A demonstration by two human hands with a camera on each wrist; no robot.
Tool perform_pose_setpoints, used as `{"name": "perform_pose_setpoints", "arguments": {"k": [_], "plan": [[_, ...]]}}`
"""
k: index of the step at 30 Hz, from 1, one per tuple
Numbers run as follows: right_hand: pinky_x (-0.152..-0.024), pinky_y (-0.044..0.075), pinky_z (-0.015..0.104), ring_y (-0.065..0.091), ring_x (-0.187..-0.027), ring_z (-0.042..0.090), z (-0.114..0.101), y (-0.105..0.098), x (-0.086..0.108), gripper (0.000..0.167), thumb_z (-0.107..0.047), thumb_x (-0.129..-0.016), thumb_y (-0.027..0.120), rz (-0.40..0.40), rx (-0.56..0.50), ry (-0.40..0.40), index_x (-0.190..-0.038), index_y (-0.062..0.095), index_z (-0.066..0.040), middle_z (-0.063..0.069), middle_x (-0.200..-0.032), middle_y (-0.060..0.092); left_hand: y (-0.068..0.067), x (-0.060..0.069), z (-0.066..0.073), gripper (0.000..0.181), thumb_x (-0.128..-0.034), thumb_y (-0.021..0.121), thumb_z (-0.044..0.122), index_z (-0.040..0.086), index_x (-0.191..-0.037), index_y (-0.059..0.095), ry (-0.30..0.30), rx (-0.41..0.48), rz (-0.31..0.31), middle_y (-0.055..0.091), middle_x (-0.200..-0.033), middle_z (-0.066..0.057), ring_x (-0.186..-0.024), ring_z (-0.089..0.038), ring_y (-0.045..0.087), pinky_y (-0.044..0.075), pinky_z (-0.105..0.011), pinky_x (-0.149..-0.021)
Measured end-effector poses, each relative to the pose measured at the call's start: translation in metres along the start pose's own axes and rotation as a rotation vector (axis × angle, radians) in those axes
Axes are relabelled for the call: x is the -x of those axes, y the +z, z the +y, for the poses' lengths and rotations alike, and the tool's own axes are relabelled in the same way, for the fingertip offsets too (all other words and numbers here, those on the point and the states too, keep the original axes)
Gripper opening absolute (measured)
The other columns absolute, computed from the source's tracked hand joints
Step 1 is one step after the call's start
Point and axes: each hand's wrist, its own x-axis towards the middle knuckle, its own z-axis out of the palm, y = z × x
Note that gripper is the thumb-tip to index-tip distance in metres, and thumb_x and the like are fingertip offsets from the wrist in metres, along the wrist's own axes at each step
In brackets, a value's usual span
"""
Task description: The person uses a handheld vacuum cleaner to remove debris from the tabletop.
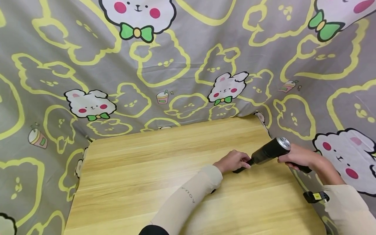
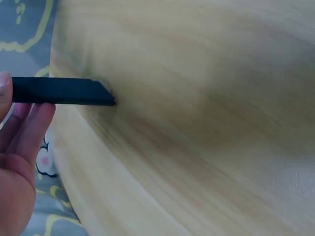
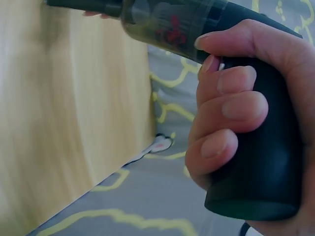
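Observation:
A black handheld vacuum cleaner [image 1: 268,152] with a see-through dust cup [image 3: 162,24] is held over the right part of the wooden table [image 1: 152,169]. My right hand [image 1: 304,157] grips its thick black handle [image 3: 261,172], fingers wrapped round it in the right wrist view. At the front end is a slim black crevice nozzle [image 2: 59,91] with a slanted tip. My left hand [image 1: 233,161] pinches this nozzle between thumb and fingers. In the left wrist view the tip is close to the tabletop; whether it touches I cannot tell.
Grey cloth [image 1: 182,71] printed with yellow outlines and white rabbits hangs behind the table and along both sides. The table's right edge [image 3: 106,179] runs beneath the right hand's side. A black and yellow device [image 1: 316,196] is strapped at the right wrist.

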Motion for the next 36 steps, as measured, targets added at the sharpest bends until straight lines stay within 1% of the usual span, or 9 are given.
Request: {"name": "perform_pose_setpoints", "arguments": {"k": [4, 8, 12, 16, 21, 25, 29, 33, 36], "plan": [[-0.045, 0.052, 0.035, 0.053, -0.041, 0.013, 0.019, 0.012, 0.009, 0.035, -0.019, -0.095, 0.068, 0.035, -0.059, -0.01, -0.068, 0.057, 0.001, -0.004, -0.051, 0.051, 0.006, -0.002, 0.0, 0.037, -0.0981, 0.07, 0.033, 0.014, -0.13, 0.073, 0.032, -0.044, 0.011, 0.078, -0.122, 0.002, -0.106, -0.001, 0.073, 0.052, -0.005, -0.089], [-0.042, 0.052, 0.036, 0.052, -0.041, 0.011, 0.032, 0.025, 0.014, 0.031, -0.014, -0.096, 0.066, 0.075, -0.097, -0.072, -0.075, 0.057, 0.005, -0.005, -0.052, 0.049, 0.004, -0.004, 0.0, 0.035, -0.0979, 0.07, 0.031, 0.016, -0.129, 0.074, 0.036, -0.071, 0.019, 0.078, -0.122, 0.004, -0.108, -0.002, 0.073, 0.053, -0.007, -0.092], [-0.041, 0.05, 0.035, 0.052, -0.041, 0.01, 0.036, 0.033, 0.011, 0.026, -0.014, -0.097, 0.066, 0.123, -0.112, -0.092, -0.08, 0.058, 0.004, -0.005, -0.052, 0.05, -0.001, -0.005, -0.003, 0.032, -0.0976, 0.071, 0.03, 0.018, -0.128, 0.075, 0.021, -0.092, 0.04, 0.078, -0.122, 0.005, -0.109, -0.002, 0.073, 0.053, -0.008, -0.093], [-0.042, 0.051, 0.036, 0.052, -0.043, 0.011, 0.036, 0.039, 0.005, 0.02, -0.016, -0.098, 0.066, 0.114, -0.172, -0.07, -0.089, 0.059, 0.001, -0.003, -0.055, 0.051, -0.004, -0.004, -0.008, 0.031, -0.0975, 0.072, 0.03, 0.018, -0.126, 0.076, 0.014, -0.119, 0.062, 0.078, -0.12, 0.005, -0.108, -0.003, 0.073, 0.054, -0.01, -0.093], [-0.043, 0.051, 0.034, 0.052, -0.046, 0.011, 0.033, 0.047, -0.003, 0.022, -0.018, -0.098, 0.068, 0.111, -0.234, -0.058, -0.098, 0.062, 0.003, 0.002, -0.06, 0.054, -0.01, 0.0, -0.016, 0.031, -0.0982, 0.07, 0.029, 0.017, -0.126, 0.076, 0.0, -0.112, 0.064, 0.079, -0.12, 0.003, -0.107, -0.005, 0.074, 0.055, -0.011, -0.092], [-0.045, 0.051, 0.033, 0.052, -0.046, 0.011, 0.026, 0.05, -0.018, 0.025, -0.019, -0.098, 0.069, 0.106, -0.293, -0.048, -0.102, 0.064, 0.004, 0.003, -0.062, 0.055, -0.019, 0.008, -0.025, 0.031, -0.0996, 0.068, 0.031, 0.017, -0.127, 0.075, -0.015, -0.168, 0.076, 0.078, -0.121, 0.004, -0.108, -0.006, 0.074, 0.056, -0.014, -0.094], [-0.048, 0.055, 0.036, 0.055, -0.048, 0.012, 0.024, 0.058, -0.034, 0.025, -0.022, -0.098, 0.07, 0.097, -0.358, -0.028, -0.103, 0.065, 0.002, 0.002, -0.064, 0.055, -0.025, 0.017, -0.035, 0.032, -0.1016, 0.065, 0.033, 0.018, -0.128, 0.075, -0.024, -0.239, 0.075, 0.077, -0.124, 0.005, -0.109, -0.006, 0.074, 0.057, -0.016, -0.093], [-0.051, 0.058, 0.039, 0.058, -0.051, 0.014, 0.023, 0.069, -0.048, 0.031, -0.026, -0.097, 0.072, 0.106, -0.405, 0.009, -0.105, 0.062, 0.002, 0.005, -0.068, 0.058, -0.032, 0.029, -0.045, 0.032, -0.1024, 0.064, 0.033, 0.019, -0.129, 0.074, -0.064, -0.254, 0.068, 0.077, -0.125, 0.006, -0.11, -0.006, 0.073, 0.058, -0.018, -0.091], [-0.052, 0.057, 0.037, 0.061, -0.054, 0.015, 0.021, 0.077, -0.059, 0.035, -0.027, -0.096, 0.073, 0.141, -0.426, 0.038, -0.105, 0.062, 0.005, 0.006, -0.069, 0.061, -0.039, 0.038, -0.051, 0.031, -0.1021, 0.065, 0.034, 0.02, -0.128, 0.075, -0.104, -0.259, 0.051, 0.077, -0.124, 0.007, -0.109, -0.006, 0.073, 0.058, -0.019, -0.089]]}}
